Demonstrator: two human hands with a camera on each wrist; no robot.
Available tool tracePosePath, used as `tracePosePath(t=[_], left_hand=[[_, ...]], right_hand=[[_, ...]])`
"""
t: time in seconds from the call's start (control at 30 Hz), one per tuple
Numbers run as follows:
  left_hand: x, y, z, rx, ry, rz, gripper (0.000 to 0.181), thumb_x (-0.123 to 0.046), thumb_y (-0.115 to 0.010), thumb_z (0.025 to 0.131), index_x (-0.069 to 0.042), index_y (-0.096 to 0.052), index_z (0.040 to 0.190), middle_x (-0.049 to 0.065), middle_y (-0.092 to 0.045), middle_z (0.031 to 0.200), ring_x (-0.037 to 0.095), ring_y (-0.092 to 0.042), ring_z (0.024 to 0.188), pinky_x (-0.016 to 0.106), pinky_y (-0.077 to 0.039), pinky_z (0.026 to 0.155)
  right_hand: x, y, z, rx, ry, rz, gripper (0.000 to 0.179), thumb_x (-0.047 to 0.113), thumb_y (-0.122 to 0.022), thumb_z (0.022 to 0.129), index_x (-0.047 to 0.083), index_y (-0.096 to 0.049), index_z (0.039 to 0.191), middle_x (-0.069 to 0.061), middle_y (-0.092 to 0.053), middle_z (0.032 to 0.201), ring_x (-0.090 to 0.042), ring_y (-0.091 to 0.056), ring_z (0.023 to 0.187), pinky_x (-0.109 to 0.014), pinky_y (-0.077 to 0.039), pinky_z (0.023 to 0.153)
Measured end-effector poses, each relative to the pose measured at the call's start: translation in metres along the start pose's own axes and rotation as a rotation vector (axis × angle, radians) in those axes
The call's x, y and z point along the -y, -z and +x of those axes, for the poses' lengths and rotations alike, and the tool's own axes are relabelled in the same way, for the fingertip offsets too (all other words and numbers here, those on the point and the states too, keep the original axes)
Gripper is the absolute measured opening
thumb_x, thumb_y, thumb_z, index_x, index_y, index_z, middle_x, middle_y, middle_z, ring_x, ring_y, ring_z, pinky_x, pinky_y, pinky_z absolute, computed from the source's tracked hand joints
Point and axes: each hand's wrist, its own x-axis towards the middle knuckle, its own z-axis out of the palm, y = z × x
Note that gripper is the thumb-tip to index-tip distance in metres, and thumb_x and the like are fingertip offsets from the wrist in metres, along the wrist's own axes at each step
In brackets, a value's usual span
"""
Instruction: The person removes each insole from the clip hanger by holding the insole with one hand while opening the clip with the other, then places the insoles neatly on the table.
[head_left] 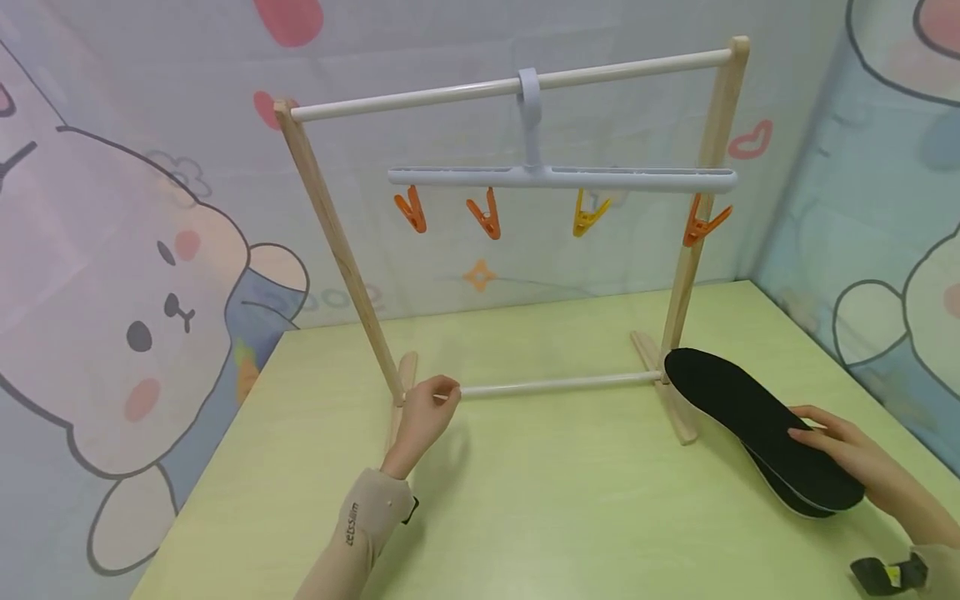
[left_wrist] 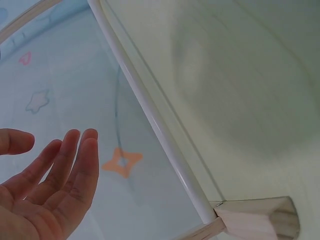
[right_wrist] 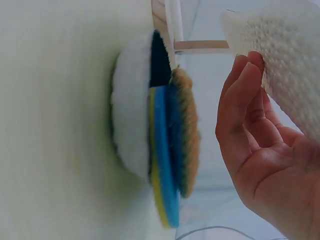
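Observation:
My right hand (head_left: 843, 450) grips the side edge of a black shoe insole (head_left: 738, 396), lifted over the right of the table. The same insole's white, dimpled underside (right_wrist: 290, 65) faces the right wrist camera. Part of another dark insole (head_left: 798, 500) shows beneath it. Near the left foot of a wooden rack, my left hand (head_left: 427, 408) is empty, its fingers loosely bent. In the left wrist view that hand's thumb and fingers (left_wrist: 67, 175) stand apart. A grey hanger (head_left: 465, 177) hangs from the rack's top bar with several clips along it, including an orange clip (head_left: 411, 210) and a yellow clip (head_left: 589, 215).
Under the raised insole, the right wrist view shows a white fleecy insole (right_wrist: 130, 110), a blue and yellow flat piece (right_wrist: 162, 155) and a tan fuzzy piece (right_wrist: 187, 130) together. The rack's lower white bar (head_left: 562, 385) crosses low over the light green table (head_left: 525, 500).

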Motion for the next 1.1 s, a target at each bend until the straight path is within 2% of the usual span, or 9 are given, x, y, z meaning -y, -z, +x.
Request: tracePosePath(t=[0.03, 0.17, 0.3, 0.5, 0.63, 0.93, 1.1], left_hand=[[0.000, 0.000, 0.000, 0.001, -0.002, 0.005, 0.017, -0.010, -0.053, 0.084, 0.001, -0.064, 0.092, 0.016, -0.066, 0.088, 0.021, -0.063, 0.068, 0.025, -0.049, 0.058], [0.001, 0.000, -0.001, 0.004, 0.011, 0.015, 0.018, -0.010, -0.054, 0.084, 0.000, -0.064, 0.093, 0.015, -0.066, 0.089, 0.022, -0.063, 0.071, 0.026, -0.050, 0.060], [0.002, -0.001, -0.002, 0.000, 0.012, 0.034, 0.017, -0.011, -0.054, 0.084, 0.000, -0.064, 0.093, 0.015, -0.066, 0.090, 0.022, -0.063, 0.071, 0.027, -0.050, 0.061], [0.005, -0.002, -0.004, -0.008, 0.003, 0.040, 0.017, -0.010, -0.054, 0.084, 0.001, -0.064, 0.092, 0.015, -0.067, 0.089, 0.021, -0.062, 0.070, 0.026, -0.050, 0.061], [0.008, -0.002, -0.005, -0.008, 0.008, 0.032, 0.017, -0.010, -0.054, 0.084, 0.002, -0.064, 0.092, 0.015, -0.066, 0.089, 0.020, -0.061, 0.069, 0.026, -0.049, 0.061], [0.011, -0.005, -0.008, 0.002, 0.016, 0.013, 0.016, -0.012, -0.054, 0.085, -0.001, -0.065, 0.091, 0.014, -0.066, 0.090, 0.021, -0.062, 0.073, 0.027, -0.050, 0.063], [0.011, -0.006, -0.009, 0.004, 0.001, 0.006, 0.017, -0.010, -0.054, 0.085, 0.001, -0.065, 0.090, 0.015, -0.066, 0.088, 0.021, -0.062, 0.072, 0.026, -0.050, 0.061]], right_hand=[[-0.002, 0.000, -0.001, -0.004, -0.013, -0.017, 0.027, 0.030, -0.038, 0.095, 0.039, -0.035, 0.121, 0.037, -0.033, 0.105, 0.020, -0.041, 0.085, -0.022, -0.044, 0.070], [-0.007, 0.004, -0.004, -0.015, -0.036, 0.015, 0.027, 0.029, -0.037, 0.096, 0.045, -0.031, 0.117, 0.039, -0.032, 0.104, 0.018, -0.046, 0.082, -0.024, -0.046, 0.069], [-0.009, 0.010, -0.006, -0.022, -0.002, 0.121, 0.028, 0.022, -0.035, 0.097, 0.048, -0.036, 0.108, 0.040, -0.040, 0.096, 0.003, -0.059, 0.076, -0.023, -0.050, 0.062], [-0.012, 0.014, -0.005, -0.004, -0.001, 0.251, 0.031, 0.018, -0.034, 0.097, 0.047, -0.042, 0.104, 0.028, -0.055, 0.089, -0.008, -0.064, 0.070, -0.027, -0.052, 0.058], [-0.015, 0.013, -0.005, -0.005, -0.011, 0.272, 0.030, 0.019, -0.034, 0.097, 0.048, -0.040, 0.104, 0.026, -0.056, 0.088, -0.008, -0.063, 0.070, -0.027, -0.052, 0.059], [-0.022, 0.015, -0.001, 0.001, 0.070, 0.290, 0.033, 0.015, -0.032, 0.097, 0.046, -0.039, 0.108, 0.029, -0.054, 0.095, -0.005, -0.063, 0.074, -0.023, -0.051, 0.061], [-0.025, 0.013, 0.001, -0.013, 0.065, 0.259, 0.032, 0.016, -0.034, 0.097, 0.045, -0.037, 0.110, 0.036, -0.047, 0.098, 0.001, -0.061, 0.078, -0.021, -0.050, 0.063]])
